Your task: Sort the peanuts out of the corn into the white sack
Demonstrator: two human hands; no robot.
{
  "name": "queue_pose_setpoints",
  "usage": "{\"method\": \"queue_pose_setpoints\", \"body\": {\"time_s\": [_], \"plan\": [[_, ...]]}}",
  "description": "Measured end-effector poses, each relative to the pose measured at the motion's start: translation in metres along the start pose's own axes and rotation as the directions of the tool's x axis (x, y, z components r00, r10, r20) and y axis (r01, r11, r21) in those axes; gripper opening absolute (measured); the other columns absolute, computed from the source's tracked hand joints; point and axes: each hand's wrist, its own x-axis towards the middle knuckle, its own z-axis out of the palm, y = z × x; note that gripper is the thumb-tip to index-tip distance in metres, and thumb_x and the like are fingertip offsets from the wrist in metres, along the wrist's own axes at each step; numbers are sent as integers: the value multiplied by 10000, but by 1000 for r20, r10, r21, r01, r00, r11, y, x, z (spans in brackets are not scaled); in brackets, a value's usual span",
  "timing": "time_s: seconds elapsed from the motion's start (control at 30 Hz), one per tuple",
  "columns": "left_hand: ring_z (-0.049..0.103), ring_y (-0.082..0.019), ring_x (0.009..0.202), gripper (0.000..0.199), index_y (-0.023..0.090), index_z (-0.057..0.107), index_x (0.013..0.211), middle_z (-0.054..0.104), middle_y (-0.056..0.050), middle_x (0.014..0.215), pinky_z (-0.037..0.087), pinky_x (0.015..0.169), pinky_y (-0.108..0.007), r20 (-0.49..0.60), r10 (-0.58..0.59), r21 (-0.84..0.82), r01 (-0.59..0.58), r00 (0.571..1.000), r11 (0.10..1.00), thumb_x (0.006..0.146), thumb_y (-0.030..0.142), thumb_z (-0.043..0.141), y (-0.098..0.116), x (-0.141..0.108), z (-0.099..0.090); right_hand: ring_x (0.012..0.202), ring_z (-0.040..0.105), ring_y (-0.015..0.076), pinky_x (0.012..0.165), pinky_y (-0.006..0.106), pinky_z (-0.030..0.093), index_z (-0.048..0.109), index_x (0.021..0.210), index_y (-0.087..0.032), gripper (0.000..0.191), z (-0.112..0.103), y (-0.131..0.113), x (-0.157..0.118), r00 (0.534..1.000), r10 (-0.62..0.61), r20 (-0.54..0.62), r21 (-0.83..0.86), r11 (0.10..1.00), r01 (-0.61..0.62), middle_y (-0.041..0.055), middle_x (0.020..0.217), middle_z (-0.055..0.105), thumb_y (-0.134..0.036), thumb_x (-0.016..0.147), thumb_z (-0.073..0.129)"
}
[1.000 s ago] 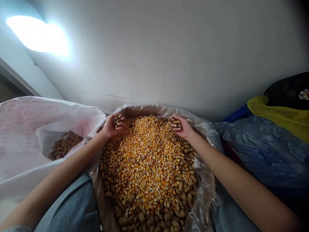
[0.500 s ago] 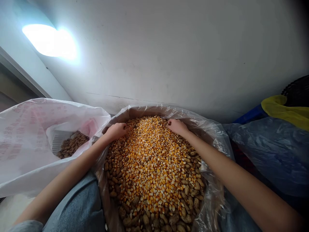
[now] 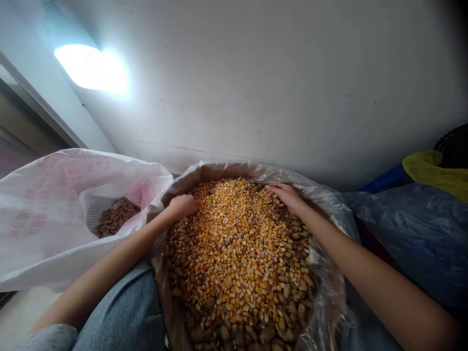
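Observation:
A large bag lined with clear plastic [image 3: 331, 287] stands between my knees. Yellow and orange corn kernels [image 3: 237, 243] are heaped in its middle, and unshelled peanuts [image 3: 292, 302] show around the edges. At the far left of the heap is my left hand [image 3: 185, 205], curled closed against the kernels; whatever its fingers hold is hidden. My right hand [image 3: 287, 196] is at the far right of the heap, by the bag's inner wall. Its fingers are parted and touch or hover just over the peanuts and corn there.
On the left a white woven sack [image 3: 44, 214] with reddish print gapes open, brown peanuts [image 3: 117, 217] inside. To the right lie a dark plastic bag [image 3: 409, 229] and a yellow cloth-like piece [image 3: 435, 170]. A pale wall [image 3: 256, 87] rises close behind.
My right hand has gone from curled closed to fingers parted and moved slightly right. My left hand stays closed, a little lower. The whole view has shifted slightly.

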Motion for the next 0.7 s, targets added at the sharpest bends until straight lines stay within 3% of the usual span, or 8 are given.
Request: {"method": "queue_pose_setpoints", "body": {"time_s": [0.13, 0.27, 0.33, 0.4, 0.43, 0.5, 0.6, 0.7], "plan": [[555, -188, 694, 375, 142, 632, 789, 632, -73, 807, 376, 582, -251, -46, 38, -138, -44, 998, 990, 700, 431, 412, -8, -7, -12, 341, 326, 24, 304, 155, 190, 537, 793, -164, 295, 0, -1, 0, 1000, 16, -2, 59, 998, -16, -10, 623, 514, -404, 631, 591], [530, -155, 597, 445, 155, 623, 816, 620, -29, 692, 359, 522, -234, -218, -17, -431, -80, 976, 899, 716, 506, 368, -36, -42, -36, 346, 324, 25, 307, 155, 185, 527, 800, -170, 297, 2, -4, -2, 1000, 23, 20, 75, 997, -25, -15, 616, 512, -391, 617, 602], [543, -169, 662, 431, 172, 619, 843, 629, -25, 754, 373, 558, -237, -340, -118, -431, -43, 933, 902, 709, 507, 382, -65, -62, -47, 348, 321, 26, 311, 155, 180, 518, 798, -177, 288, 3, -5, -4, 999, 35, 36, 100, 994, -38, -18, 616, 511, -383, 614, 603], [554, -197, 731, 416, 192, 617, 826, 631, -29, 814, 381, 593, -249, -403, -255, -367, 100, 879, 925, 704, 515, 386, -103, -76, -55, 348, 319, 28, 311, 157, 173, 516, 779, -180, 266, 4, -6, -7, 997, 45, 56, 127, 991, -52, -18, 615, 512, -373, 616, 599], [556, -212, 737, 417, 193, 619, 797, 630, -39, 796, 384, 601, -262, -403, -334, -329, 205, 852, 922, 700, 523, 383, -123, -81, -57, 347, 316, 28, 308, 158, 168, 517, 764, -180, 248, 4, -7, -9, 997, 52, 65, 138, 989, -60, -18, 611, 511, -364, 618, 596], [564, -228, 726, 454, 175, 601, 870, 627, -69, 808, 398, 619, -287, -316, -426, -306, 334, 848, 892, 691, 532, 386, -160, -88, -59, 344, 311, 26, 298, 156, 155, 522, 739, -178, 208, 4, -12, -13, 994, 75, 81, 157, 984, -87, -17, 607, 506, -333, 619, 593], [551, -239, 836, 562, 143, 478, 1095, 562, -123, 1027, 409, 713, -330, -418, -472, -372, 328, 776, 869, 692, 526, 400, -192, -96, -56, 334, 292, 11, 280, 138, 144, 529, 731, -180, 162, 11, -39, -18, 983, 123, 133, 164, 976, -145, -14, 626, 503, -296, 632, 584], [516, -228, 934, 517, 166, 442, 1120, 529, -106, 1078, 403, 777, -347, -574, -451, -467, 179, 684, 866, 725, 495, 386, -190, -106, -54, 339, 282, -2, 266, 120, 159, 532, 720, -178, 149, 49, -95, -28, 940, 70, 334, 139, 983, -122, -12, 649, 507, -303, 659, 585]]}}
